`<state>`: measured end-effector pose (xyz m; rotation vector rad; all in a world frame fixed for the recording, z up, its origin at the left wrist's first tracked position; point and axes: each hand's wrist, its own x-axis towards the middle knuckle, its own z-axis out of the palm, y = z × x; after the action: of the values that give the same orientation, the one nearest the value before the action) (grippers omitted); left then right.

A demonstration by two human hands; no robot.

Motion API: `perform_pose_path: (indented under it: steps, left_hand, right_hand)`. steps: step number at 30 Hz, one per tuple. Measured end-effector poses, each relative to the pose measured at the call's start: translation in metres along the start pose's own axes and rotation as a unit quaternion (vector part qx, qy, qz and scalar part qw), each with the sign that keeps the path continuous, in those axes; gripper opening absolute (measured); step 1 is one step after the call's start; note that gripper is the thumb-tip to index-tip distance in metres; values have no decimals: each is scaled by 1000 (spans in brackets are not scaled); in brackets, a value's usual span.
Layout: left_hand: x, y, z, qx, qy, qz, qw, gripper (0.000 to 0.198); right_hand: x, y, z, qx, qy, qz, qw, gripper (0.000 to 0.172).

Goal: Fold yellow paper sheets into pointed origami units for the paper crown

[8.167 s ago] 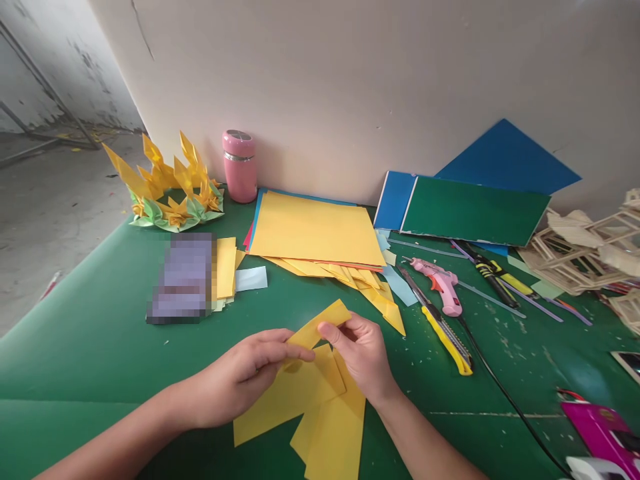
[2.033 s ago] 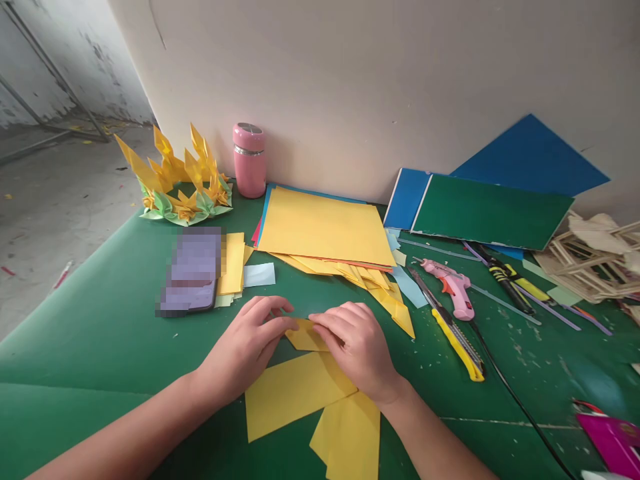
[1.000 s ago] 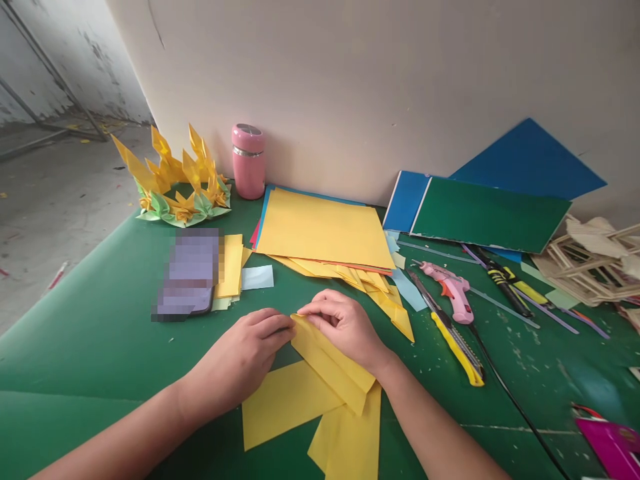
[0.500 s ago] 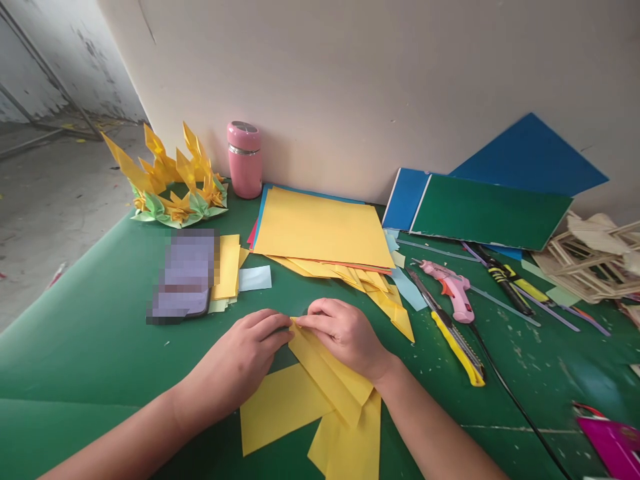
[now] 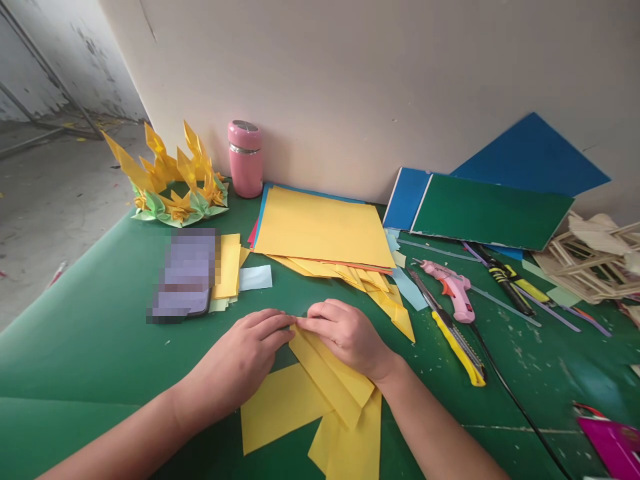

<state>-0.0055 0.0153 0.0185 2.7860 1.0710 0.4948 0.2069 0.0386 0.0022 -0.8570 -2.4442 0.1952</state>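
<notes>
A folded sheet of yellow paper (image 5: 325, 377) lies slantwise in front of me, its narrow tip under my fingers. My left hand (image 5: 257, 353) pinches that tip from the left. From the right, my right hand (image 5: 347, 337) presses the same tip, its fingertips meeting those of the left, and its palm covers part of the paper's right edge. Beneath the folded piece are loose yellow sheets (image 5: 280, 410), one to the left and others (image 5: 355, 447) toward the near edge. The very tip of the fold is hidden by my fingers.
Stacked coloured paper (image 5: 320, 223) lies behind my hands, with folded yellow pieces (image 5: 395, 310) before it. A utility knife (image 5: 457, 350) and pink glue gun (image 5: 453, 287) with cord lie right. A phone (image 5: 187, 273), paper crown (image 5: 180, 193) and pink flask (image 5: 245, 160) stand left.
My left fingertips have slid slightly right over the paper's tip, which is now covered. Both hands otherwise keep their places, and the sheets have not visibly moved.
</notes>
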Motion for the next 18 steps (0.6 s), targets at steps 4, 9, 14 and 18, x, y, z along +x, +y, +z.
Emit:
perform_pose_path:
  steps: [4, 9, 14, 18]
  left_hand:
    - [1, 1, 0, -8, -10, -4, 1000, 38]
    - [0, 0, 3, -22, -16, -10, 1000, 41]
    - [-2, -2, 4, -2, -12, 4, 1000, 40]
    - [-2, -3, 5, -6, -3, 6, 1000, 41]
  right_hand:
    - [0, 1, -2, 19, -8, -4, 1000, 35]
    - [0, 1, -5, 39, -19, 6, 999, 33]
    - [1, 1, -5, 56, -12, 5, 998, 31]
    - [1, 1, -4, 77, -7, 1, 997, 28]
